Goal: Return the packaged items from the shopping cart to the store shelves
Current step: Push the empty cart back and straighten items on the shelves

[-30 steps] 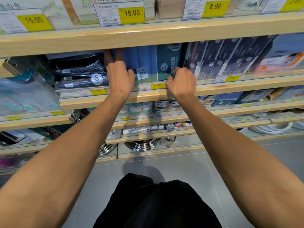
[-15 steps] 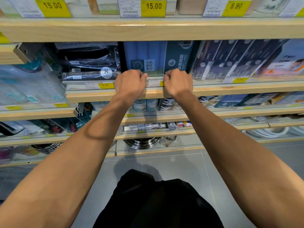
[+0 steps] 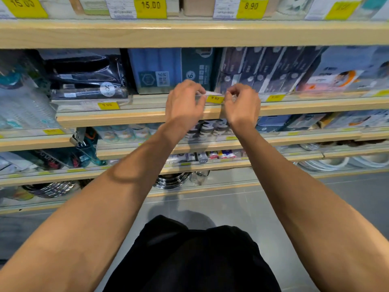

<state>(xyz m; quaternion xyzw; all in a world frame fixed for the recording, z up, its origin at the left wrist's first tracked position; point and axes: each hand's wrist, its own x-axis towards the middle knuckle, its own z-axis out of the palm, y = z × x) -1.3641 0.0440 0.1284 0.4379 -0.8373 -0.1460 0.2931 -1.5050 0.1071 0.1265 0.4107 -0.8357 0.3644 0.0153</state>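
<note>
A blue and teal package [image 3: 170, 70] stands upright on the wooden shelf [image 3: 134, 118], between black glossy packs [image 3: 84, 79] and dark navy boxes [image 3: 265, 68]. In front of it, at the shelf's edge, both hands pinch a small price tag with a yellow 9.90 patch [image 3: 214, 98]. My left hand [image 3: 184, 104] holds the tag's left end with fingertips closed. My right hand [image 3: 242, 104] holds the right end the same way. The tag is tilted up off the clear rail. Neither hand touches the package.
Above runs another wooden shelf [image 3: 189, 32] with yellow 15.00 and 8.90 labels. Lower shelves hold cups, small bottles and steel pans [image 3: 170, 180]. Pale boxes [image 3: 345, 74] fill the right. Grey floor tiles [image 3: 273, 203] lie below; the shopping cart is out of view.
Both hands left the blue package and came down to the shelf's front edge. They now pinch the 9.90 price tag from both ends and have tilted it up.
</note>
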